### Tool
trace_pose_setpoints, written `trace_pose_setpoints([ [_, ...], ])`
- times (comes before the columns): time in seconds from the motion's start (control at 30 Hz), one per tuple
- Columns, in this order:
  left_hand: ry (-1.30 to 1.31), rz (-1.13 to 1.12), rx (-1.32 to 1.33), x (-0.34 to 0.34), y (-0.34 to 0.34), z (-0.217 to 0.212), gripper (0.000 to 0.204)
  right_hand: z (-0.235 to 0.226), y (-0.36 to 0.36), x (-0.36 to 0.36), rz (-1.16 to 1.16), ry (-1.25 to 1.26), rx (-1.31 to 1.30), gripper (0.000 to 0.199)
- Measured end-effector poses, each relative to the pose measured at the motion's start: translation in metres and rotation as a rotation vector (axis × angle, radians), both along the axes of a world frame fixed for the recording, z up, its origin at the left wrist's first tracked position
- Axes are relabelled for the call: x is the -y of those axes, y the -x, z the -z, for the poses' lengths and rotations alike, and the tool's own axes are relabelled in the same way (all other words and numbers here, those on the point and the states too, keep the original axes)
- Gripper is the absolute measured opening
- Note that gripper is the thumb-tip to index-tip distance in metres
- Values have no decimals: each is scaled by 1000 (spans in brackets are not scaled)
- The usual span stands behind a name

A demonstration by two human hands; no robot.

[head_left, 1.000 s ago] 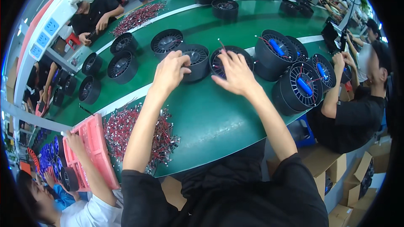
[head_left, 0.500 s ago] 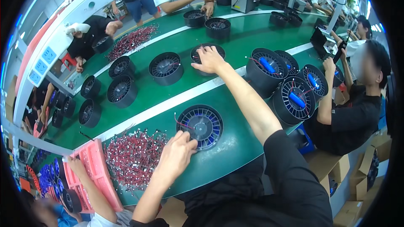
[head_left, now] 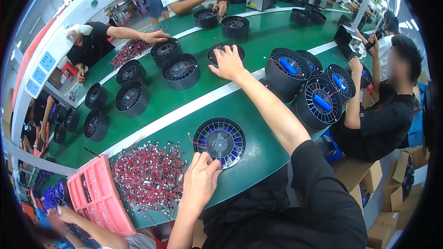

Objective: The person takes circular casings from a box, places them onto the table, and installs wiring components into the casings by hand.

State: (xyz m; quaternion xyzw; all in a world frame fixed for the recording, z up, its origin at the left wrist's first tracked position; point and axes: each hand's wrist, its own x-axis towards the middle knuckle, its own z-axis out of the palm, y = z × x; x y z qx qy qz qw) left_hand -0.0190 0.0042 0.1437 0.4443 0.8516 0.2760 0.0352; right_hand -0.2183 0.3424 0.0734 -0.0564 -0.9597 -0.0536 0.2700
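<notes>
Directly before me on the green bench lies a round black fan [head_left: 220, 139] with a clear hub, dark blue vanes and a red wire at its left. My left hand [head_left: 201, 179] is at its near-left rim, the fingers curled together; what they pinch, if anything, is hidden. Farther off, my right arm stretches across the white strip. My right hand [head_left: 228, 62] lies over another black fan [head_left: 237, 51], its fingers bent over the rim and the thumb on the near left side. Left of my left hand is a heap of red-and-black wire leads [head_left: 147, 175].
A pink tray [head_left: 99, 198] borders the heap. Several black fans [head_left: 180, 71] stand beyond the strip. At right are stacked fans with blue cylinders [head_left: 321, 102]. A co-worker's hand [head_left: 154, 37] touches a far fan; another person [head_left: 383, 124] sits at right, near cardboard boxes [head_left: 360, 177].
A co-worker's arm has reached in from the far left, and a fan now stands under that hand. My left hand has shifted slightly right and nearer; my right hand stays on its fan.
</notes>
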Motion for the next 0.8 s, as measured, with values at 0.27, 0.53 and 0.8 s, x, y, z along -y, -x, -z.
trace_pose_setpoints([
  [0.27, -61, -16, 11, 1, -6, 3, 17, -23, -13, 26, -62, 50, -40, 78],
  [0.53, -250, -127, -14, 17, 16, -8, 20, -71, -124, 111, -482, 281, 42, 45],
  [0.8, -30, -268, -32, 48, 100, -65, 20, -60, -251, 144, -636, 450, 332, 34],
])
